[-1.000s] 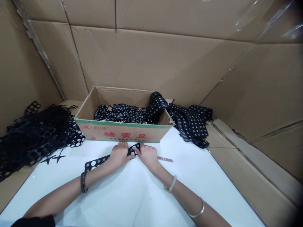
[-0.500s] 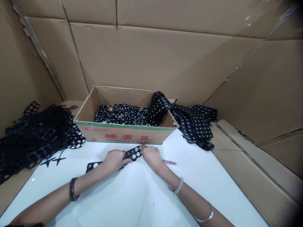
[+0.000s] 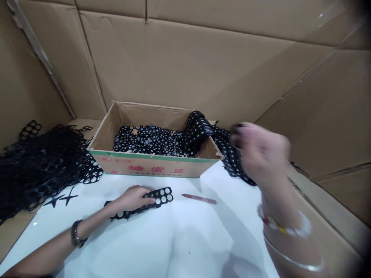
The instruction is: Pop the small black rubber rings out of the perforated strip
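Brown cardboard panels point(image 3: 203, 65), creased and taped at the seams, enclose a glossy white tabletop point(image 3: 139, 247). Left hand point(image 3: 135, 199): laid across a narrow black strip with rows of pale round dots point(image 3: 164, 196) near the front of the box, its fingers together over the far side and its thumb extended along the near side, so that the strip is gripped and pressed to the tabletop; the strip's right end projects beyond the thumb, and part of its left portion lies beneath the hand and wrist. Right hand point(image 3: 262, 152): off the tabletop, to the right of the box, blurred, with the fingers apparently curled inward. A dark patch shows at its fingertips; whether this is a held piece or the dotted material behind cannot be told.

Right of the strip, and apart from it, lies a slim reddish-brown stick with a pointed left end point(image 3: 199, 199). Behind stands an open cardboard box with a green edge and red lettering point(image 3: 156, 160), containing many small black ring-like pieces point(image 3: 145, 139); a black sheet with pale dots point(image 3: 194, 131) is draped over its right wall. At far left, a heap of black perforated mesh point(image 3: 43, 166); just beside it, two black star-shaped scraps point(image 3: 68, 197).
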The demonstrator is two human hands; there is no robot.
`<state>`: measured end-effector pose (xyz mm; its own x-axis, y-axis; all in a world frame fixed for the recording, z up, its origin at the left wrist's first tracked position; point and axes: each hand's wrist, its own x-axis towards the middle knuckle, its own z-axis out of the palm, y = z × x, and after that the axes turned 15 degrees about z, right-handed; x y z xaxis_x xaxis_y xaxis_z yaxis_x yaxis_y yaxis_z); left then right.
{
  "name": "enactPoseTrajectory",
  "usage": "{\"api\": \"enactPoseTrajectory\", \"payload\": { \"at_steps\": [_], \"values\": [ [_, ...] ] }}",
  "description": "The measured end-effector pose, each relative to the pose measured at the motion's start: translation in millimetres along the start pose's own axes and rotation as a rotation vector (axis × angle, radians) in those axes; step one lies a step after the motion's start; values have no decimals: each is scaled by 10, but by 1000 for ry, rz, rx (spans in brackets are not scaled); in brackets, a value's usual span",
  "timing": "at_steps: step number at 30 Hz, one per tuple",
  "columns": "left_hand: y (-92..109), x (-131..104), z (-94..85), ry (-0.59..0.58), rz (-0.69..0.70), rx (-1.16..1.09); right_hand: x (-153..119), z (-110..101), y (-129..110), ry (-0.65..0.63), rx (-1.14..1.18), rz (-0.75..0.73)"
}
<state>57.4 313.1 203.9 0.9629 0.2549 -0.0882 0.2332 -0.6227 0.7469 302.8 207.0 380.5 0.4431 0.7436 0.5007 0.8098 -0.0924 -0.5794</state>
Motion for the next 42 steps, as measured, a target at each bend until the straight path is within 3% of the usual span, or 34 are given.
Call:
{"api": "enactPoseTrajectory", "payload": {
  "at_steps": [2,3,6,7,8,10,12,16,20,23,26,30,31,32,33,34,37,39,41,42],
  "values": [
    [-10,1,-15,11,5,-23,164,195,-15,-17,-374,-82],
    [-18,-2,-27,9,11,-44,152,301,-8,50,-458,-110],
    [-45,-23,-83,-55,63,-193,-253,630,31,273,-390,-123],
    [-54,-31,-105,-84,86,-255,-468,750,47,258,-306,-135],
    [-62,-39,-126,-106,107,-309,-689,876,66,147,-247,-140],
    [-79,-52,-154,-121,140,-378,-1083,1138,106,-272,-291,-6],
    [-99,-62,-154,-119,166,-422,-1343,1377,136,-465,-378,176],
    [-145,-67,-97,-153,165,-495,-1517,1654,134,-574,-418,234],
    [-180,-55,-41,-111,151,-506,-1546,1757,160,-515,-319,232],
    [-193,-52,-23,-86,143,-543,-1538,1777,271,-468,-186,209],
    [-196,-71,-17,-102,98,-577,-1422,1601,396,-318,-90,230],
    [-181,-103,-18,-113,28,-472,-923,1003,366,121,-45,321],
    [-174,-105,-21,-102,30,-448,-730,849,306,324,-5,243],
    [-165,-105,-24,-89,37,-432,-519,717,232,429,5,133],
    [-156,-104,-29,-79,46,-420,-300,616,148,429,-27,54],
    [-146,-101,-33,-68,57,-409,-86,550,64,350,-92,25],
    [-122,-95,-43,-47,101,-391,365,516,-147,14,-399,10],
    [-119,-96,-45,-34,115,-372,377,576,-230,52,-528,-23],
    [-124,-97,-45,-33,100,-359,130,677,-253,197,-514,-50],
    [-129,-96,-45,-37,92,-360,-67,748,-236,210,-464,-60]
  ]
}}
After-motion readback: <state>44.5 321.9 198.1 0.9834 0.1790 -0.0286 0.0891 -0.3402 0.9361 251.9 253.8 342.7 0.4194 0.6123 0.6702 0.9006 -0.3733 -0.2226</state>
